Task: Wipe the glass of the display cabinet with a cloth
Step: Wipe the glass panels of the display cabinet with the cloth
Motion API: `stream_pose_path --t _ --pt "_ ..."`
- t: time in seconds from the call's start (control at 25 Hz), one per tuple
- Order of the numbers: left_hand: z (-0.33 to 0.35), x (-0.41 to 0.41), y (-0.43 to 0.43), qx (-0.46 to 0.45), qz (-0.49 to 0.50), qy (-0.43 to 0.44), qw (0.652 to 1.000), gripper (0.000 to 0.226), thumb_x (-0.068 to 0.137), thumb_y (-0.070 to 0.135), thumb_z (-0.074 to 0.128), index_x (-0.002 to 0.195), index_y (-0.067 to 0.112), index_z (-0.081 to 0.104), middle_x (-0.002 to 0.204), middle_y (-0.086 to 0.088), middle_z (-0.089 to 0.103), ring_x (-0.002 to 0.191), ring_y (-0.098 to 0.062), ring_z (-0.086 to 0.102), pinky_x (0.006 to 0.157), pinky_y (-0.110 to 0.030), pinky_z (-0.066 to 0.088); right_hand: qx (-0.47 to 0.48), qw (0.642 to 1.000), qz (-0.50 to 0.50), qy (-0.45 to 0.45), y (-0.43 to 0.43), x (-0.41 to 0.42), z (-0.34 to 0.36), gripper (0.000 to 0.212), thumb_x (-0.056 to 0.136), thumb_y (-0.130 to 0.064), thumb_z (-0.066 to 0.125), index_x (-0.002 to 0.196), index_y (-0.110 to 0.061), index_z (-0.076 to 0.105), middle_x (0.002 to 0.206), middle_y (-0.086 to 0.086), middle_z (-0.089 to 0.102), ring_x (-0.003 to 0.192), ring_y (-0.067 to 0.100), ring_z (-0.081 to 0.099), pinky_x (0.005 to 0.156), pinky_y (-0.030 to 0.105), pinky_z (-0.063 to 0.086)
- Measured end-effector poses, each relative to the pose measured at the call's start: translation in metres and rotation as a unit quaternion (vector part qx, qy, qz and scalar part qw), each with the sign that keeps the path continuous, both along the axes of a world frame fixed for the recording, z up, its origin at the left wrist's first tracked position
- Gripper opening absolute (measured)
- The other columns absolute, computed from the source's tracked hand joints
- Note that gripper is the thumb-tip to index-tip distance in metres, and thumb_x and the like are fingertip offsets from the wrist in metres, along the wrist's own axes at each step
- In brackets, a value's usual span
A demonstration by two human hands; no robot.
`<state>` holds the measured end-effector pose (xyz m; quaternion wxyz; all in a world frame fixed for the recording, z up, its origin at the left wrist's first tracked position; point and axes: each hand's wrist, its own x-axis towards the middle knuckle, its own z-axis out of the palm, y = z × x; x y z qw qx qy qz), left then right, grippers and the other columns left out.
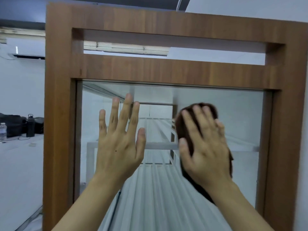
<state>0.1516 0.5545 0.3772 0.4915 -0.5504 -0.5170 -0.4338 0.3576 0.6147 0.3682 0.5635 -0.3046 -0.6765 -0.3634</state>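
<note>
White walls and a side counter (20, 147) strewn with dark bags (13, 125), a black flask (30, 125) and a water bottle (3, 131) frame a tall wood-trimmed display cabinet (61, 97), its glass (241, 117) showing pale shelves within. A person stands close, both arms raised to the pane. The right hand (205, 147), fingers straight and spread, presses a dark brown cloth (185, 130) flat against the upper right part of the glass; blur around it suggests a stroke under way. The left hand (119, 142), fingers splayed and holding nothing, lies flat at the upper middle of the pane, apparently bracing, though contact cannot be confirmed. Wiping looks to be in its upper-pane stage. Next, the cloth would likely need to sweep across toward the left hand and downward, which calls for that hand to lift clear.
</note>
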Motion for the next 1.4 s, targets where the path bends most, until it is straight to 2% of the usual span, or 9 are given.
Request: stream_pose_path --t 0.2,0.32,0.4,0.56,0.68,0.88,1.0,1.2,1.4 --pt "-0.001 0.028 0.01 -0.004 -0.004 0.017 1.0 0.061 0.103 0.031 0.033 0.159 0.01 0.024 0.169 -0.011 0.013 0.157 -0.03 0.007 0.125 -0.057 0.008 -0.013 0.988 0.013 0.154 0.008 0.009 0.036 0.059 0.1 -0.033 0.041 0.152 -0.006 0.044 0.16 0.016 0.039 0.153 0.034 0.027 0.12 0.056 0.025" --pt "-0.003 0.043 0.015 0.013 -0.001 0.006 1.0 0.06 0.102 0.027 0.035 0.158 0.01 0.027 0.168 -0.01 0.015 0.157 -0.03 0.008 0.125 -0.057 0.008 0.008 0.999 0.043 -0.023 -0.001 -0.006 0.009 0.061 0.097 -0.033 0.046 0.155 -0.014 0.041 0.165 0.008 0.032 0.156 0.026 0.021 0.125 0.051 0.021" --pt "-0.004 0.049 0.018 0.018 -0.004 -0.01 1.0 0.06 0.102 0.025 0.032 0.159 0.008 0.024 0.169 -0.009 0.014 0.157 -0.031 0.007 0.125 -0.058 0.007 0.004 0.997 0.019 -0.075 0.004 0.02 -0.015 0.062 0.098 -0.034 0.045 0.157 -0.016 0.038 0.167 0.006 0.028 0.157 0.023 0.019 0.125 0.05 0.021" --pt "-0.004 0.057 0.022 0.021 0.007 -0.017 1.0 0.06 0.104 0.028 0.029 0.159 0.005 0.021 0.169 -0.01 0.014 0.157 -0.033 0.007 0.124 -0.061 0.007 -0.022 0.997 -0.026 0.072 0.029 0.086 0.0 0.061 0.1 -0.036 0.037 0.156 -0.01 0.039 0.165 0.012 0.031 0.156 0.028 0.022 0.123 0.053 0.023" --pt "-0.004 0.067 0.024 0.014 0.003 0.006 1.0 0.059 0.103 0.028 0.031 0.159 0.009 0.026 0.168 -0.011 0.016 0.157 -0.031 0.011 0.124 -0.06 0.008 -0.031 0.982 -0.008 0.184 0.028 0.069 0.038 0.061 0.1 -0.035 0.038 0.153 -0.006 0.042 0.16 0.018 0.039 0.154 0.033 0.025 0.121 0.057 0.024" --pt "-0.008 0.085 0.029 0.016 -0.006 0.001 1.0 0.058 0.103 0.029 0.033 0.158 0.01 0.028 0.168 -0.014 0.016 0.157 -0.031 0.011 0.124 -0.061 0.008 -0.01 0.996 0.01 -0.09 0.014 0.059 -0.032 0.064 0.096 -0.036 0.048 0.157 -0.02 0.036 0.167 0.006 0.026 0.157 0.025 0.018 0.126 0.049 0.019" --pt "-0.012 0.092 0.03 0.008 -0.013 0.011 1.0 0.06 0.103 0.029 0.032 0.159 0.011 0.024 0.168 -0.013 0.014 0.157 -0.028 0.009 0.124 -0.06 0.008 -0.035 0.999 -0.011 0.022 0.024 0.095 -0.037 0.063 0.098 -0.036 0.041 0.158 -0.02 0.034 0.167 0.006 0.025 0.158 0.024 0.017 0.126 0.049 0.019" --pt "-0.015 0.095 0.031 0.008 -0.008 0.013 1.0 0.058 0.103 0.029 0.032 0.158 0.011 0.027 0.168 -0.013 0.016 0.157 -0.028 0.011 0.125 -0.057 0.009 -0.026 0.985 0.017 0.172 0.026 0.068 0.038 0.058 0.098 -0.031 0.042 0.151 -0.01 0.046 0.158 0.016 0.042 0.153 0.034 0.026 0.122 0.057 0.024" --pt "-0.021 0.096 0.034 0.019 -0.004 0.003 1.0 0.058 0.105 0.029 0.031 0.159 0.011 0.025 0.168 -0.012 0.016 0.157 -0.029 0.011 0.125 -0.056 0.01 -0.023 0.997 0.015 -0.066 0.017 0.072 -0.042 0.064 0.096 -0.035 0.048 0.157 -0.019 0.038 0.167 0.006 0.027 0.158 0.025 0.018 0.126 0.05 0.019"
